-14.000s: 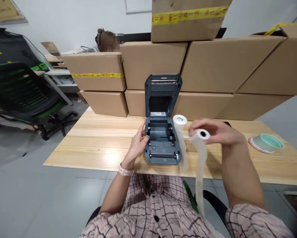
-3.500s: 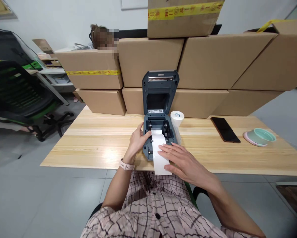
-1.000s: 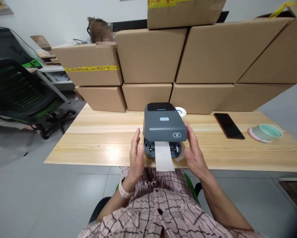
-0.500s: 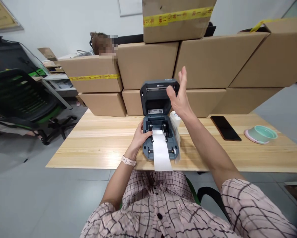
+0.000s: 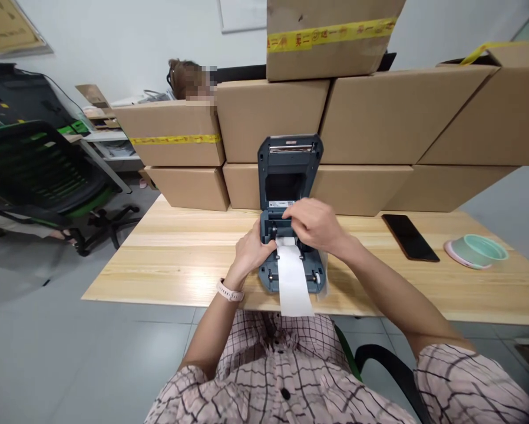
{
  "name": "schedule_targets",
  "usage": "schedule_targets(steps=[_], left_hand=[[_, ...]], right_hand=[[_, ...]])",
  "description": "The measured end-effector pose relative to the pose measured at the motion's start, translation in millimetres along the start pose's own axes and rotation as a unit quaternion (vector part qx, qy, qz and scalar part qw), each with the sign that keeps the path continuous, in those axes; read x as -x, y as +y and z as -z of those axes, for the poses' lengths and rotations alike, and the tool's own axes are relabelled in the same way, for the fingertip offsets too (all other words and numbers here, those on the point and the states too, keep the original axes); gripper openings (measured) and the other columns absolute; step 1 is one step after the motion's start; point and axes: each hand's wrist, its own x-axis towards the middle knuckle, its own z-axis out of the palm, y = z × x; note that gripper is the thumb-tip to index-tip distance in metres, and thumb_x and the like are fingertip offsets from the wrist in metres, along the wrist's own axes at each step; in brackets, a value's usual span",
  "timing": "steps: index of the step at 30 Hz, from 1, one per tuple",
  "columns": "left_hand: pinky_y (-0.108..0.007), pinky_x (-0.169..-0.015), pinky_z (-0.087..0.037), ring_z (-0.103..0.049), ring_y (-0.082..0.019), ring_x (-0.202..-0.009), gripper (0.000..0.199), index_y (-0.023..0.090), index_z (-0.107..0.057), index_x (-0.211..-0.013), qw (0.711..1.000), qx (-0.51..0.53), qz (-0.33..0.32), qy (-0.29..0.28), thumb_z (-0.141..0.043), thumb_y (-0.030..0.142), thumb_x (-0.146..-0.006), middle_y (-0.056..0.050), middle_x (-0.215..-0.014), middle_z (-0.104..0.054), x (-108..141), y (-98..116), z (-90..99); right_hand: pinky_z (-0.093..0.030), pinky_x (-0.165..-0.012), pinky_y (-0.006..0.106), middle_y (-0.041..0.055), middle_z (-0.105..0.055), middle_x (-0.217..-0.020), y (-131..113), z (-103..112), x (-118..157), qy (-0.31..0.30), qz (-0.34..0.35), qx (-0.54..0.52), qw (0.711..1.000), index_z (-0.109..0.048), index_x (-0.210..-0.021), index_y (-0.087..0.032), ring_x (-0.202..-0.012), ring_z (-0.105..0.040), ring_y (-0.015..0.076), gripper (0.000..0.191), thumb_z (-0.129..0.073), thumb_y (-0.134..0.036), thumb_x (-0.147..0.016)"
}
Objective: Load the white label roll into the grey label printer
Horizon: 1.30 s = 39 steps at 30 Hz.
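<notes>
A dark grey label printer (image 5: 268,281) stands on the wooden table with its lid (image 5: 291,171) raised. A white paper strip (image 5: 294,285) runs out of it over the table's front edge. My left hand (image 5: 251,250) grips the printer's left side, its thumb over the rim beside the roll. My right hand (image 5: 315,224) is over the right part of the printer's inside, fingers bent; it hides what its fingertips touch. Behind my right wrist, part of a white paper (image 5: 324,282) shows at the printer's right side.
Cardboard boxes (image 5: 370,118) are stacked along the back of the table (image 5: 180,253). A black phone (image 5: 410,237) and a green bowl (image 5: 480,250) lie at the right. A person's head (image 5: 187,79) shows behind the boxes. An office chair (image 5: 39,165) stands at the left.
My right hand has come down from beside the raised lid to the printer's inside, its fingers now bent. The lid stands more upright. My left hand stays at the printer's left side.
</notes>
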Motion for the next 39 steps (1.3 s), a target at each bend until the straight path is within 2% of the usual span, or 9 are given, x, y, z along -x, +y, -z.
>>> schedule_targets(steps=[4, 10, 16, 18, 21, 26, 32, 36, 39], left_hand=[[-0.042, -0.082, -0.050, -0.072, -0.038, -0.098, 0.067, 0.017, -0.048, -0.149, 0.998, -0.048, -0.029, -0.010, -0.056, 0.034, -0.085, -0.017, -0.112, -0.077, -1.4, 0.7, 6.7], [-0.034, -0.069, -0.045, -0.067, -0.027, -0.073, 0.061, 0.016, -0.055, -0.142, 0.993, -0.031, -0.093, -0.061, -0.048, 0.022, -0.082, -0.007, -0.082, -0.074, -4.1, -11.4, 16.7], [-0.034, -0.075, -0.047, -0.069, -0.028, -0.080, 0.062, 0.017, -0.052, -0.148, 0.996, -0.015, -0.072, -0.040, -0.049, 0.026, -0.087, -0.008, -0.089, -0.076, -0.4, -12.4, 11.5], [-0.035, -0.077, -0.048, -0.070, -0.029, -0.083, 0.063, 0.017, -0.050, -0.151, 0.997, -0.013, -0.064, -0.032, -0.049, 0.029, -0.088, -0.010, -0.093, -0.077, 1.2, -12.0, 9.1], [-0.035, -0.077, -0.048, -0.069, -0.028, -0.081, 0.060, 0.019, -0.053, -0.148, 0.998, -0.001, -0.056, -0.028, -0.047, 0.027, -0.089, -0.009, -0.090, -0.076, 4.5, -10.8, 7.9], [-0.034, -0.073, -0.047, -0.067, -0.026, -0.075, 0.063, 0.018, -0.050, -0.150, 0.998, 0.009, -0.058, -0.019, -0.046, 0.025, -0.087, -0.007, -0.083, -0.074, 8.0, -8.3, 7.8], [-0.032, -0.070, -0.043, -0.065, -0.024, -0.069, 0.058, 0.019, -0.056, -0.144, 0.999, -0.012, -0.050, -0.002, -0.045, 0.024, -0.087, -0.005, -0.078, -0.072, 7.0, -6.7, 5.1], [-0.031, -0.067, -0.040, -0.062, -0.023, -0.065, 0.059, 0.019, -0.056, -0.145, 0.999, -0.005, -0.048, -0.001, -0.046, 0.024, -0.087, -0.003, -0.072, -0.068, 8.5, -5.9, 4.0], [-0.030, -0.067, -0.041, -0.061, -0.022, -0.064, 0.061, 0.019, -0.054, -0.147, 0.999, 0.003, -0.040, 0.000, -0.046, 0.024, -0.087, -0.002, -0.072, -0.068, 8.9, -5.9, 3.1]], right_hand=[[-0.051, -0.086, 0.041, 0.0172, -0.078, -0.110, -7.7, -8.1, -11.7, -0.273, -0.014, 0.077, 0.959, -0.070, -0.124, -0.016, -0.106, -0.072, 0.0329, 0.043, -0.045, -0.009, -0.090], [-0.050, -0.081, 0.041, 0.0229, -0.078, -0.110, -4.9, -31.3, -40.9, -0.404, 0.009, 0.067, 0.912, -0.076, -0.115, -0.012, -0.101, -0.074, 0.0368, 0.034, -0.059, -0.014, -0.086], [-0.051, -0.078, 0.030, 0.0099, -0.078, -0.114, 3.0, -24.4, -47.3, -0.464, 0.092, -0.062, 0.879, -0.070, -0.129, -0.018, -0.097, -0.072, 0.0234, 0.041, -0.061, -0.021, -0.089], [-0.053, -0.081, 0.027, 0.0081, -0.077, -0.115, 9.4, -11.0, -40.2, -0.456, 0.112, -0.131, 0.873, -0.066, -0.133, -0.015, -0.097, -0.071, 0.0194, 0.042, -0.063, -0.025, -0.092], [-0.056, -0.089, 0.032, 0.0079, -0.075, -0.120, 26.9, 21.8, -9.0, -0.341, 0.097, -0.310, 0.882, -0.065, -0.132, -0.018, -0.103, -0.070, 0.0190, 0.043, -0.067, -0.038, -0.095], [-0.058, -0.095, 0.042, 0.0069, -0.077, -0.112, 76.2, 62.0, 75.2, -0.162, -0.040, -0.415, 0.895, -0.073, -0.117, -0.028, -0.106, -0.072, 0.0239, 0.036, -0.079, -0.046, -0.087], [-0.060, -0.095, 0.047, 0.0147, -0.076, -0.120, 113.7, 17.1, 122.7, -0.122, -0.257, -0.365, 0.887, -0.074, -0.118, -0.021, -0.107, -0.073, 0.0288, 0.057, -0.085, -0.055, -0.074], [-0.052, -0.110, 0.054, 0.0149, -0.070, -0.138, 130.8, 6.9, 125.9, -0.182, -0.264, -0.425, 0.846, -0.064, -0.140, -0.026, -0.129, -0.065, 0.0342, 0.075, -0.088, -0.048, -0.073], [-0.043, -0.120, 0.058, 0.0125, -0.063, -0.148, 149.0, 11.6, 111.6, -0.159, -0.251, -0.433, 0.851, -0.058, -0.146, -0.030, -0.141, -0.056, 0.0349, 0.082, -0.090, -0.043, -0.072]])
